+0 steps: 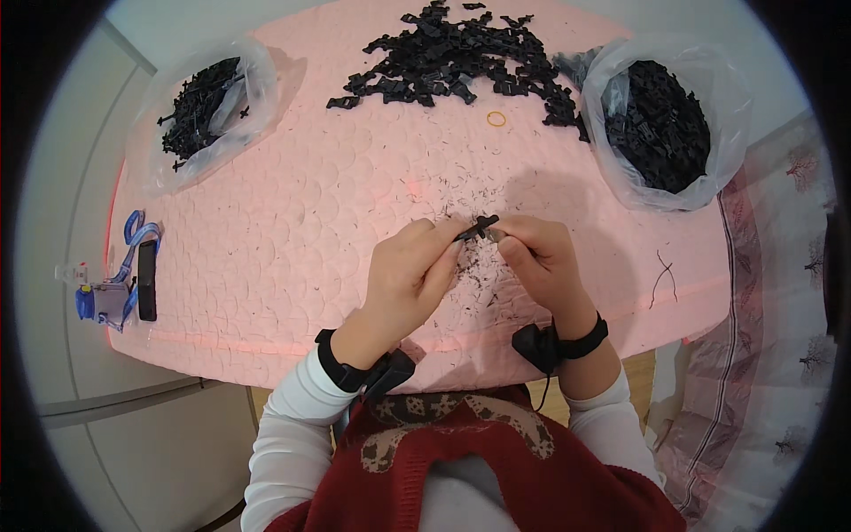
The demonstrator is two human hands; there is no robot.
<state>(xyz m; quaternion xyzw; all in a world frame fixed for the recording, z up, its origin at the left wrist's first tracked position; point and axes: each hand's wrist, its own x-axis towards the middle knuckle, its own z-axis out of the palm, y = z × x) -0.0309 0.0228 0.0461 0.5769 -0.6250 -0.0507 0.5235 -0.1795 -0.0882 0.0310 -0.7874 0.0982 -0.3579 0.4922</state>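
Small black plastic part (479, 227): pinched between the fingertips of both hands, above the middle of the pink foam sheet, just ahead of the person's chest.
Left hand (409, 275): fingers closed together on the left end of the part, thumb and forefinger pressing it.
Right hand (539, 257): fingers clamped on the right end of the part, knuckles turned toward the left hand; the two hands touch at the part.
Wrists: each carries a black strap with a small black unit.
Pink foam sheet (292, 230): covers the desk, scaled texture, sprinkled with tiny black shavings (474, 266) under the hands.
Loose pile of black parts (452, 58): at the far edge of the sheet, well apart from the hands.
Yellow rubber band (496, 118): lies just near the pile's front edge.
Right clear plastic bag (660, 120): far right, open, full of black parts.
Left clear plastic bag (199, 111): far left, holds fewer black parts.
Blue lanyard with small bottle (111, 293): at the sheet's left edge, beside a black oblong object (146, 279).
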